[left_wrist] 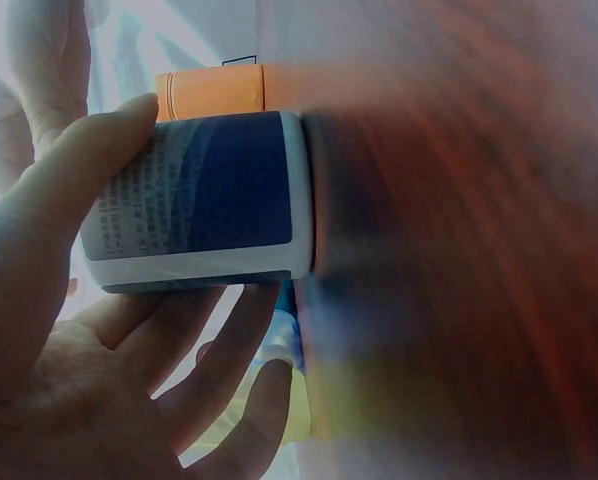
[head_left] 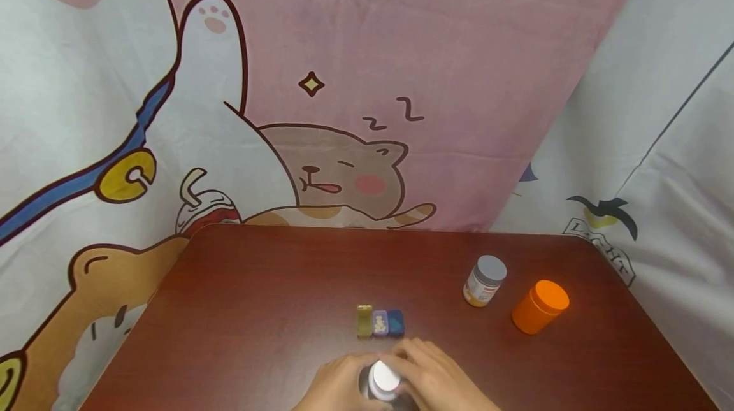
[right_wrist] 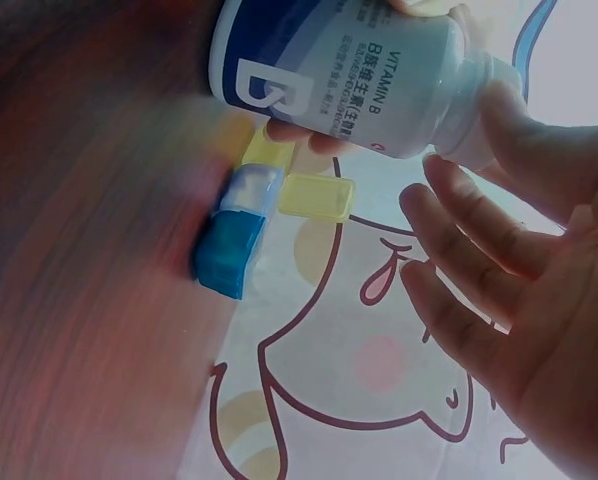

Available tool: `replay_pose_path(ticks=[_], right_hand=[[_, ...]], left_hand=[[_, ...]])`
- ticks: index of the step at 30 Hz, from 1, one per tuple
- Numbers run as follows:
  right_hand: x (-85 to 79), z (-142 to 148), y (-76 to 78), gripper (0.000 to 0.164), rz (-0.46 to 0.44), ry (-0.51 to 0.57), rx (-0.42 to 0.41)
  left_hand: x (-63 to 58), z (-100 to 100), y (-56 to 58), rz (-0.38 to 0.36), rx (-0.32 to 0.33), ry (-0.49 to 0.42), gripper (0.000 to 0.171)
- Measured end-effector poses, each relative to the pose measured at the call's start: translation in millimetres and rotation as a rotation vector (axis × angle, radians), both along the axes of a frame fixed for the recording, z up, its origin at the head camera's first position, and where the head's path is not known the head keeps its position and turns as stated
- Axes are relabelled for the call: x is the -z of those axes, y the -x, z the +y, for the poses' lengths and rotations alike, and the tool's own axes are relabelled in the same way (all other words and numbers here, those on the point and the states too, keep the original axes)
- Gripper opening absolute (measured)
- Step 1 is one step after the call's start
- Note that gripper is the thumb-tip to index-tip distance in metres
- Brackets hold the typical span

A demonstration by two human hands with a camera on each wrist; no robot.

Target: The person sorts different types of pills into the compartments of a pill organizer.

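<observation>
A white and blue vitamin B bottle (right_wrist: 329, 70) stands at the table's near edge in the head view, its white cap (head_left: 385, 378) facing up. My left hand (head_left: 342, 387) holds it round the side, thumb on the label and fingers beneath in the left wrist view. With thumb and index finger my right hand (head_left: 438, 376) pinches the cap; its other fingers are spread in the right wrist view. Just beyond the hands lies a small pill box (head_left: 380, 323) with yellow, lilac and blue compartments. Its yellow lid (right_wrist: 317, 196) is raised.
To the right on the brown table (head_left: 258, 296) stand a grey-lidded jar (head_left: 484, 281) and an orange bottle (head_left: 540, 307). A cartoon-printed cloth (head_left: 459, 79) hangs behind the table's far edge and along both sides.
</observation>
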State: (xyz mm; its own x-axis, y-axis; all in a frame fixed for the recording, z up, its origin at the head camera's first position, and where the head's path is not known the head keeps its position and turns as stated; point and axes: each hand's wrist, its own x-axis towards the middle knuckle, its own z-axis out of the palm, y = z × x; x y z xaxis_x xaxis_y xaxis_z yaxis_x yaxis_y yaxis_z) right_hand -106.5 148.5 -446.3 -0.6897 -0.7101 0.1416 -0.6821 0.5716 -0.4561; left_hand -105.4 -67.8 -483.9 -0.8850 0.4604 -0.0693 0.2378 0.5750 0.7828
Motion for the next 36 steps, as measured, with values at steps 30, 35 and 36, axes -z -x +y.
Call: replay_pose_path(ticks=[30, 35, 36], right_hand=[[26.8, -32, -7.6, 0.055, 0.756, 0.074, 0.367], [21.2, -28, -7.4, 0.046, 0.652, 0.1, 0.293], [20.2, -27, -7.4, 0.044, 0.62, 0.108, 0.275]], left_hand=[[2.1, 0, 1.6, 0.094, -0.003, 0.049, 0.047], [2.0, 1, 2.1, 0.084, -0.002, 0.054, 0.048], [2.1, 0, 1.9, 0.091, -0.001, 0.056, 0.048]])
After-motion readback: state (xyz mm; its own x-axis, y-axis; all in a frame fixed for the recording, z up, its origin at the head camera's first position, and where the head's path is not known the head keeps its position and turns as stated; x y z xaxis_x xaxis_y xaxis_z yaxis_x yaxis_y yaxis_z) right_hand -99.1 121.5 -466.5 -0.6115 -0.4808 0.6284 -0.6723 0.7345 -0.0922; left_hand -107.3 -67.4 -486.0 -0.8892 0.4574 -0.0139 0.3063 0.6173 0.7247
